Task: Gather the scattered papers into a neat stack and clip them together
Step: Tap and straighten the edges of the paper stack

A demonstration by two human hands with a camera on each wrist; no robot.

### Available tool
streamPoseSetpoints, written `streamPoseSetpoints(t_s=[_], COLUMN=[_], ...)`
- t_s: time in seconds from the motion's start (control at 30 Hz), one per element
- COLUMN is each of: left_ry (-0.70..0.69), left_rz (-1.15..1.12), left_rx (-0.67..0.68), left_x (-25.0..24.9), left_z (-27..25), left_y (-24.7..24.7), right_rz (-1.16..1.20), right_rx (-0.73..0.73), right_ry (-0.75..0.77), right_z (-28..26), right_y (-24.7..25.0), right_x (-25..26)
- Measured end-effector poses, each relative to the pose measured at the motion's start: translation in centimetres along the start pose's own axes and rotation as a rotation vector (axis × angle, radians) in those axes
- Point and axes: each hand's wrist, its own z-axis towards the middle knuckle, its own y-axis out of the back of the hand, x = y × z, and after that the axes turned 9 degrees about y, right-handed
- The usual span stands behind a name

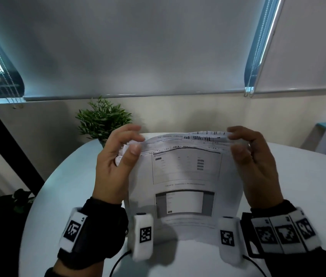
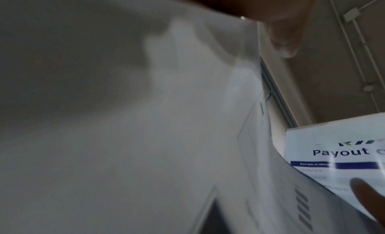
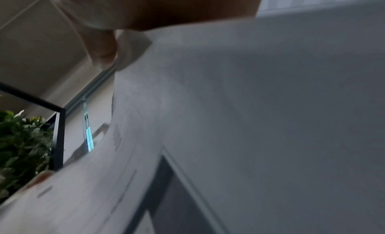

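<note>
White papers (image 1: 184,176) stand between hands, each grip pinching a top corner.

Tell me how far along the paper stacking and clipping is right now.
Gathering looks done: the papers are in one bundle, standing on the white table. In hand: the left hand and right hand pinch its top corners, where the sheet edges are still uneven. Left: squaring them and clipping; no clip is visible.
</note>
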Motion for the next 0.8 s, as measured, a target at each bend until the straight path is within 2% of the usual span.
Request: streamPoseSetpoints(t_s=[0.07, 0.17, 0.3, 0.43, 0.63, 0.8], left_ry=[0.018, 0.062, 0.179, 0.216, 0.213, 0.252], left_rz=[-0.014, 0.044, 0.031, 0.016, -0.097, -0.149], left_rx=[0.010, 0.030, 0.047, -0.059, -0.176, -0.170], left_x=[-0.1, 0.1, -0.9, -1.4, -0.9, -0.5], left_z=[0.1, 0.0, 0.2, 0.3, 0.3, 0.4], left_y=[-0.1, 0.1, 0.1, -0.7, -1.2, -0.8], right_rz=[0.058, -0.108, -0.163, -0.204, -0.255, -0.268], right_rx=[-0.012, 0.067, 0.076, 0.002, -0.123, 0.000], right_ry=[-0.001, 0.025, -0.054, -0.124, -0.079, -0.019], right_z=[0.0, 0.2, 0.8, 1.1, 0.8, 0.9], right_y=[0.2, 0.4, -0.1, -0.7, -0.8, -0.7], right_x=[0.2, 0.1, 0.8, 1.0, 0.7, 1.0])
